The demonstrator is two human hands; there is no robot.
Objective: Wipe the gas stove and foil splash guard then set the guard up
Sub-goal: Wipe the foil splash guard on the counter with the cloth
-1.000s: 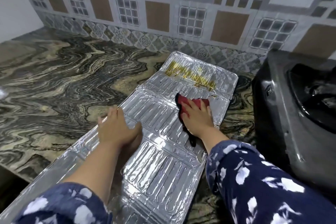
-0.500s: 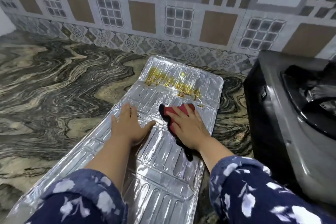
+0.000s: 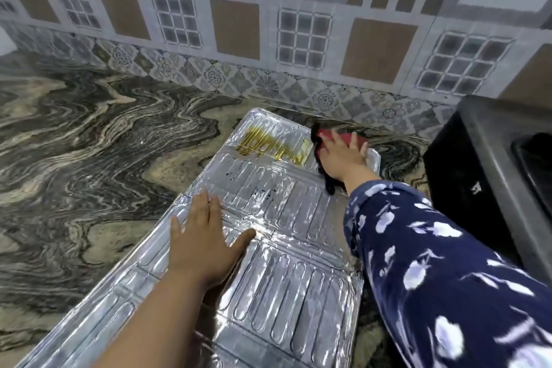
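One foil splash guard (image 3: 268, 263) lies flat on the marbled tabletop (image 3: 89, 158), its embossed panels running from my near edge toward the tiled wall (image 3: 268, 24). My two hands are both on it. My left hand (image 3: 203, 239) is spread open, palm down, pressing the guard's middle fold. My right hand (image 3: 343, 155), fingers splayed, presses one red-and-black cloth (image 3: 325, 140) flat against the guard's far right corner, just beside a single patch of yellow grease (image 3: 271, 148); a scatter of small dark specks (image 3: 260, 185) marks the panel nearer me. One gas stove (image 3: 493, 188), dark and boxy, stands on the tabletop to the right, close to the guard but apart from it. Both forearms show: the left bare, the right in a navy sleeve (image 3: 433, 263) with white print.
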